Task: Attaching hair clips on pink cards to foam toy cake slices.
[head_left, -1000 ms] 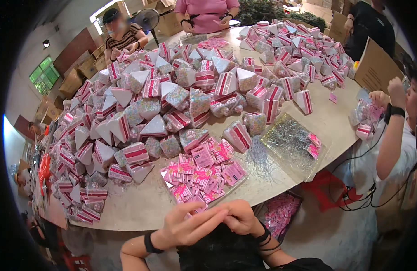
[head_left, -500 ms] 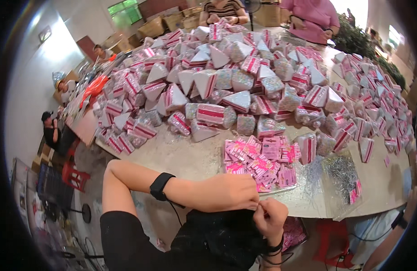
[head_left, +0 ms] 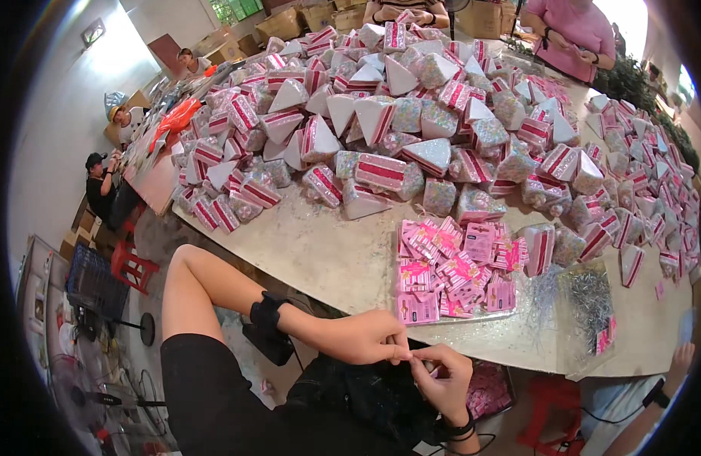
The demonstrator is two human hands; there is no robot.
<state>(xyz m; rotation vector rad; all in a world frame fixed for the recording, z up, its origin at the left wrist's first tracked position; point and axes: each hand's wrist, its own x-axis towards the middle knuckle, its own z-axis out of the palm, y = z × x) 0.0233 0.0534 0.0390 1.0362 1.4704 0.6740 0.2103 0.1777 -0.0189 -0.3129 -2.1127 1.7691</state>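
My left hand point(head_left: 375, 336) reaches in across my lap, its thumb and fingertips pinched together. Opposite it, my right hand point(head_left: 446, 374) is pinched too, and the fingertips of both meet just off the table's near edge. A small pale-pink bit shows between the right fingers, but what either hand grips is too small to name. Just beyond the hands, a shallow clear tray point(head_left: 472, 316) bears a heap of pink printed cards point(head_left: 458, 266). Farther back rises a big pile of cake-slice-shaped ornaments point(head_left: 379, 172), white and pink with glittery speckled backs.
Right of the tray lies a clear bag of silver strands point(head_left: 584, 292). Below the table edge stands a box of pink pieces point(head_left: 488, 389), near a red stool point(head_left: 549, 414). A co-worker's hand point(head_left: 681, 360) is at the right edge. Other people sit or stand around the table.
The view has shifted, so the table's things appear farther right. My hands have drawn away from the cards, uncovering their near-left corner. My fingertips still meet.
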